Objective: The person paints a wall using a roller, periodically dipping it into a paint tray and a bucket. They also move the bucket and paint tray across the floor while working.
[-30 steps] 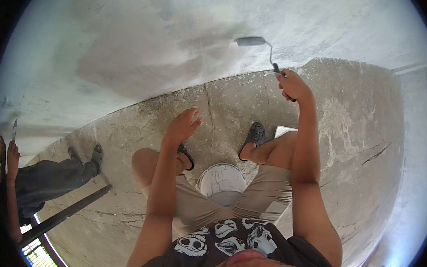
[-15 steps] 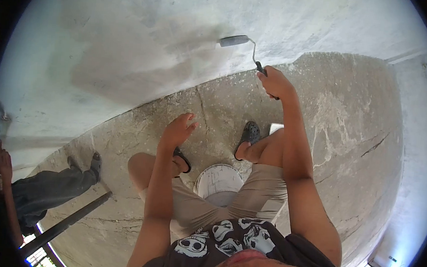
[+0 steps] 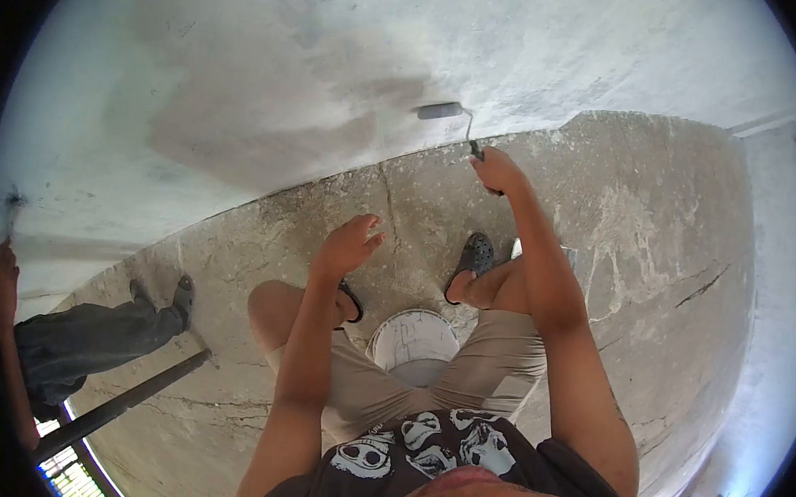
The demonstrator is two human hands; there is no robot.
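Observation:
A paint roller [image 3: 440,112] with a grey sleeve and a bent wire frame rests against the pale wall [image 3: 272,68], low down near the floor. My right hand [image 3: 501,171] is wrapped round its dark handle. Over the floor, above my left knee, my left hand [image 3: 348,244] hangs in the air with its fingers apart and nothing in it. I sit on an upturned-looking white bucket [image 3: 418,334], its paint-smeared top showing between my thighs. Part of a white object [image 3: 517,248] shows beside my right leg, mostly hidden.
A cracked, paint-spotted concrete floor [image 3: 654,237] spreads around me. At the left, another person in dark trousers [image 3: 91,344] reaches a hand [image 3: 7,270] toward the wall. A dark bar [image 3: 124,405] lies across the lower left. Another pale wall [image 3: 785,245] stands at the right.
The roller has moved down the wall toward the floor, with my right hand lowering along with it. My left hand has shifted slightly right in the view. The other person's hand is higher.

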